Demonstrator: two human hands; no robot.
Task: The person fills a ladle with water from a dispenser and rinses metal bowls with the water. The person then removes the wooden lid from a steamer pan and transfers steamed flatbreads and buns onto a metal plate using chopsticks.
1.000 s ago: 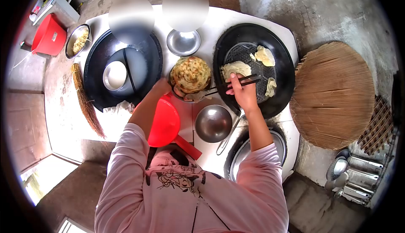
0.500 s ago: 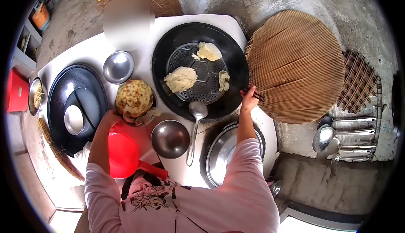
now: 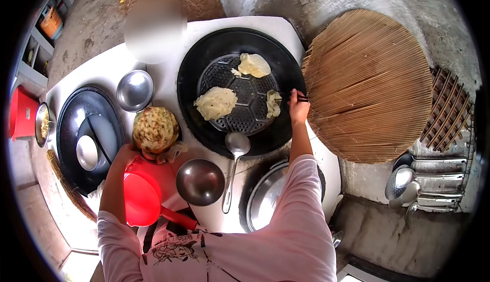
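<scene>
My right hand [image 3: 299,107] is closed on dark chopsticks [image 3: 303,98] at the right rim of a large black wok [image 3: 291,78]. Inside the wok, a perforated steamer rack [image 3: 247,101] carries a pale round flatbread [image 3: 216,103], a folded flatbread piece [image 3: 254,65] and a smaller crumpled piece [image 3: 273,103]. My left hand [image 3: 126,157] grips the lower left edge of a bowl piled with browned flatbreads [image 3: 155,129]; its fingertips are partly hidden. A large metal ladle [image 3: 237,144] leans over the wok's near rim, handle toward me.
A metal bowl [image 3: 200,182], red ladle-shaped scoop [image 3: 142,199] and lidded pot [image 3: 265,195] lie close to me. Leftward are another steel bowl [image 3: 135,91] and a black basin [image 3: 66,129]. A round slatted lid [image 3: 370,85] leans rightward, near hanging utensils [image 3: 434,177].
The camera view has shifted slightly. My right hand with the chopsticks has moved up and left along the wok's rim. My left hand stays by the flatbread bowl.
</scene>
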